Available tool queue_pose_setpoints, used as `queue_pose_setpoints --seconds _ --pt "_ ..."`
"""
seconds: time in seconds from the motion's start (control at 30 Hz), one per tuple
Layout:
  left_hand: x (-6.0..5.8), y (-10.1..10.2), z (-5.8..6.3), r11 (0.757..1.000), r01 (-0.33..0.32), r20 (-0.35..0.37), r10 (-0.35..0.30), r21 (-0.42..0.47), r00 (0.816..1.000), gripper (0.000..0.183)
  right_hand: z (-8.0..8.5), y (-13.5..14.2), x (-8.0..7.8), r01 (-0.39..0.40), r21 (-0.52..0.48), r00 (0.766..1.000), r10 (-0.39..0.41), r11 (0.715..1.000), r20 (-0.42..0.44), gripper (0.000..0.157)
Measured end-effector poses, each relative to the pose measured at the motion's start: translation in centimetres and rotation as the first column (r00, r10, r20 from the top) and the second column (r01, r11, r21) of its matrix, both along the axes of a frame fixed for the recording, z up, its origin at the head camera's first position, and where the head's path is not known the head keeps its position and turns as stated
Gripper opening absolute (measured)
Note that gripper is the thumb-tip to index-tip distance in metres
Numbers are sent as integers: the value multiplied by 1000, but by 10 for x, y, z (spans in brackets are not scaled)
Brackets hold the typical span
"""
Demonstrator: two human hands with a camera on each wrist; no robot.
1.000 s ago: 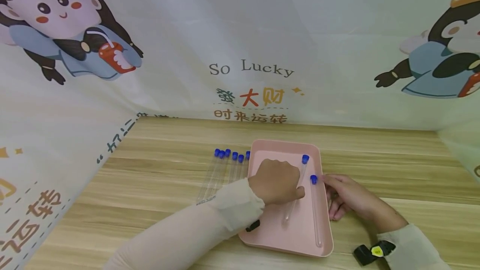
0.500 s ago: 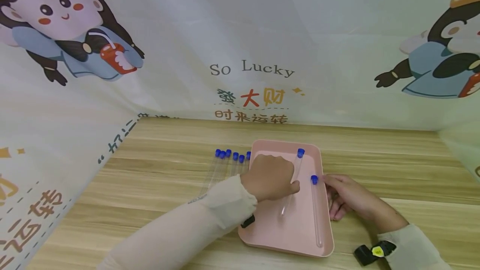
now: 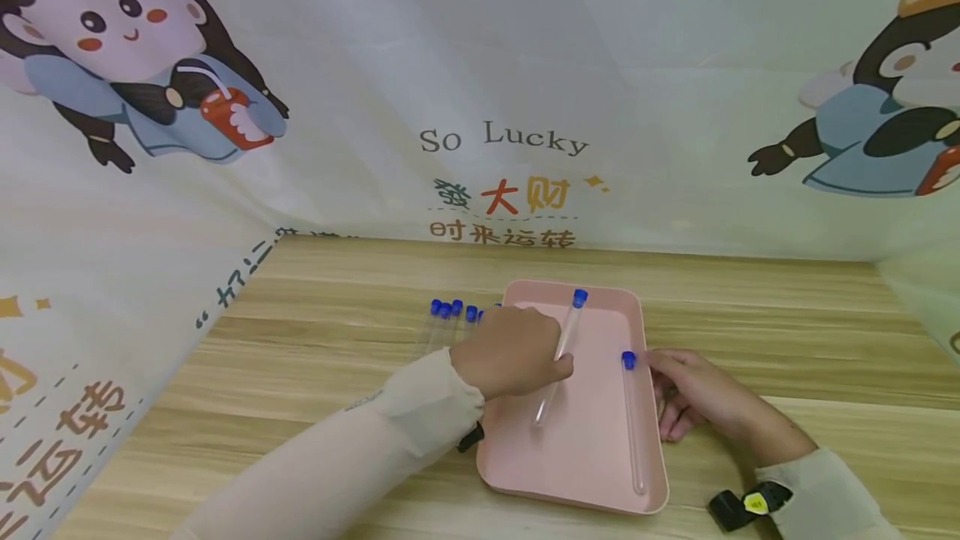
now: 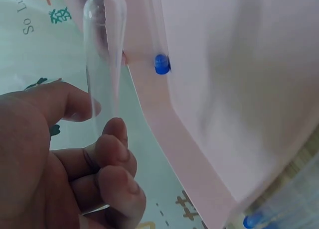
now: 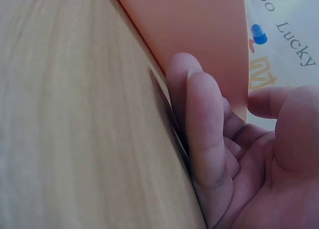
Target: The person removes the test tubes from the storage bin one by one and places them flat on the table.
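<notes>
My left hand point(image 3: 510, 352) pinches a clear test tube point(image 3: 549, 402) with a blue cap, tilted over the left half of a pink tray point(image 3: 585, 457). In the left wrist view, thumb and fingers grip the tube point(image 4: 104, 55) around its body, rounded end toward the camera. A second blue-capped test tube point(image 3: 633, 432) lies inside along the tray's right side. At the right wall my right hand point(image 3: 693, 390) holds the tray. In the right wrist view, its thumb meets the rim while the fingers sit low against the outer wall point(image 5: 209, 35).
Several blue-capped test tubes point(image 3: 444, 311) lie side by side left of the tray, partly hidden by the left arm. The wooden table point(image 3: 840, 332) extends around them. A printed cloth point(image 3: 675, 107) stands behind and at both sides.
My left hand has moved left across the tray, carrying the test tube with it. The right hand, the tray and the second tube have stayed in place.
</notes>
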State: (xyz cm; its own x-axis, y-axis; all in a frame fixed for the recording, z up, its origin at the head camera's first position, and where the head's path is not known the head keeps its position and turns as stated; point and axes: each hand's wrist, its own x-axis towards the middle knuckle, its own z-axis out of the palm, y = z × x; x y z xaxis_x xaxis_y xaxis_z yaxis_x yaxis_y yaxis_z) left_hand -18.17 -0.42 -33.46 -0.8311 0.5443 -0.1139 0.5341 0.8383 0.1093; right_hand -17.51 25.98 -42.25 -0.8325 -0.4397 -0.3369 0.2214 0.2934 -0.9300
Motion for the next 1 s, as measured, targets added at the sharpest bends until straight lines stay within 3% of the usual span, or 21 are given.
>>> queue_pose_setpoints --seconds 0.5,0.8,1.0 --pt "-3 -30 -1 998 -38 -20 39 55 999 48 -1 -1 0 1 8 1000 0 1000 -4 51" --pt "-1 -44 -2 994 -71 12 70 79 997 49 -1 -1 0 9 13 1000 -9 1000 -3 49" --pt "-3 -55 -1 994 -82 -22 84 70 996 48 -1 0 1 2 7 1000 -2 1000 -5 49"
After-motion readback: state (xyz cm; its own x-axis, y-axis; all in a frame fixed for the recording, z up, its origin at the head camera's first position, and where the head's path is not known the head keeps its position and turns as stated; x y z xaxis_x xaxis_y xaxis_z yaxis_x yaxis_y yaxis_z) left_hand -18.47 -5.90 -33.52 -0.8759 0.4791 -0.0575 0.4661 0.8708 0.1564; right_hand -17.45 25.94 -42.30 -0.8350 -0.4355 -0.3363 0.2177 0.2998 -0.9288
